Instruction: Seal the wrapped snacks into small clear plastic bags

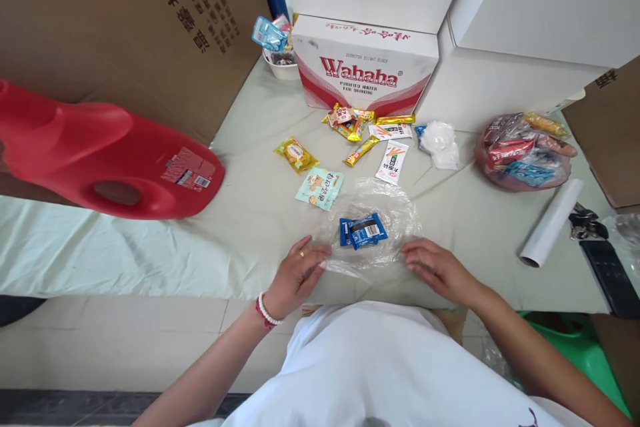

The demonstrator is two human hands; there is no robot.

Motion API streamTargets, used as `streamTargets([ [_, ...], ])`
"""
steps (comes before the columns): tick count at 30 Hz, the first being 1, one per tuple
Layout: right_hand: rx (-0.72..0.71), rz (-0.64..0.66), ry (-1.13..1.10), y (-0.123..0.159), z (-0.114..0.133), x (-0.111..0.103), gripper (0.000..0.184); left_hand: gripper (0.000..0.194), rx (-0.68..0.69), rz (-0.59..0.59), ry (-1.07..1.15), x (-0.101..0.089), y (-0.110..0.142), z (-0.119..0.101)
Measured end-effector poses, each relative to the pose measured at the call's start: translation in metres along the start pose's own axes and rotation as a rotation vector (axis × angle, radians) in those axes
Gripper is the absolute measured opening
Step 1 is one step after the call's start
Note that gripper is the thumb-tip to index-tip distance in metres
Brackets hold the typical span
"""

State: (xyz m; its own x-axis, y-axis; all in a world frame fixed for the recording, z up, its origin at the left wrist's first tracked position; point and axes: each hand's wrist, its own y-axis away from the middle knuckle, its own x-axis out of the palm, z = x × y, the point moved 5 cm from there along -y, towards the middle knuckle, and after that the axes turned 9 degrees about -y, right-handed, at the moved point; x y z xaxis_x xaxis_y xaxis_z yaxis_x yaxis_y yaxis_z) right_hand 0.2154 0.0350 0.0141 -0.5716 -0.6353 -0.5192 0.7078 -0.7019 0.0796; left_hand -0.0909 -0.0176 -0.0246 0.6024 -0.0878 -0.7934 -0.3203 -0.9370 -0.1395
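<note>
Head view: blue packets [369,231] lie on the clear bag [401,219]; the left hand [299,275] touches its left edge, fingers' grip unclear; the right hand [444,270], fingers loosely parted, sits at its right edge.

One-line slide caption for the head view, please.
Left hand and right hand at the edges of clear plastic, blue packets near its middle.

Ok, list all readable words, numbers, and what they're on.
"Wahaha®": water carton
"PURIFIED WATER FOR DRINKING": same carton
"温馨提示": left cardboard box
"大面筋": white snack packets
"每日坚果", likely: mint-green pouch
Too small or blurred: carton code, red jug label, other print
</note>
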Motion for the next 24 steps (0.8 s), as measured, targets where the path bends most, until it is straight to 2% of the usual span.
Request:
streamTargets([
  [3, 0.075, -0.015, -0.051, -0.031, 0.002, -0.025, 0.025, 0.025, -0.179, -0.109, 0.001, -0.012, -0.015, 0.011],
  [7, 0.239, -0.008, -0.008, -0.074, -0.017, -0.047, 0.026, 0.033, -0.376, -0.230, -0.143, -0.016, -0.036, 0.025],
  [10, 0.352, 0.045, 0.224, -0.102, -0.025, -0.051, 0.021, 0.031, -0.502, -0.252, -0.272, -0.007, -0.045, 0.032],
  [12, 0.334, -0.001, 0.427, -0.123, -0.018, -0.053, 0.022, 0.022, -0.551, -0.275, -0.325, -0.003, -0.048, 0.032],
  [14, 0.248, -0.044, 0.557, -0.147, -0.004, -0.048, 0.026, 0.015, -0.587, -0.314, -0.333, -0.001, -0.048, 0.031],
  [15, 0.208, -0.040, 0.586, -0.159, 0.002, -0.042, 0.031, 0.020, -0.604, -0.334, -0.316, 0.000, -0.048, 0.030],
  [18, 0.172, 0.025, 0.613, -0.191, 0.010, -0.018, 0.054, 0.045, -0.657, -0.373, -0.216, 0.000, -0.048, 0.029],
  [20, 0.209, 0.034, 0.617, -0.207, 0.009, -0.006, 0.061, 0.064, -0.687, -0.368, -0.169, -0.001, -0.051, 0.028],
  [22, 0.276, 0.045, 0.591, -0.216, 0.005, -0.001, 0.049, 0.079, -0.698, -0.348, -0.161, -0.001, -0.055, 0.028],
  [24, 0.329, 0.079, 0.547, -0.219, 0.003, -0.003, 0.030, 0.079, -0.701, -0.312, -0.174, -0.001, -0.059, 0.028],
])
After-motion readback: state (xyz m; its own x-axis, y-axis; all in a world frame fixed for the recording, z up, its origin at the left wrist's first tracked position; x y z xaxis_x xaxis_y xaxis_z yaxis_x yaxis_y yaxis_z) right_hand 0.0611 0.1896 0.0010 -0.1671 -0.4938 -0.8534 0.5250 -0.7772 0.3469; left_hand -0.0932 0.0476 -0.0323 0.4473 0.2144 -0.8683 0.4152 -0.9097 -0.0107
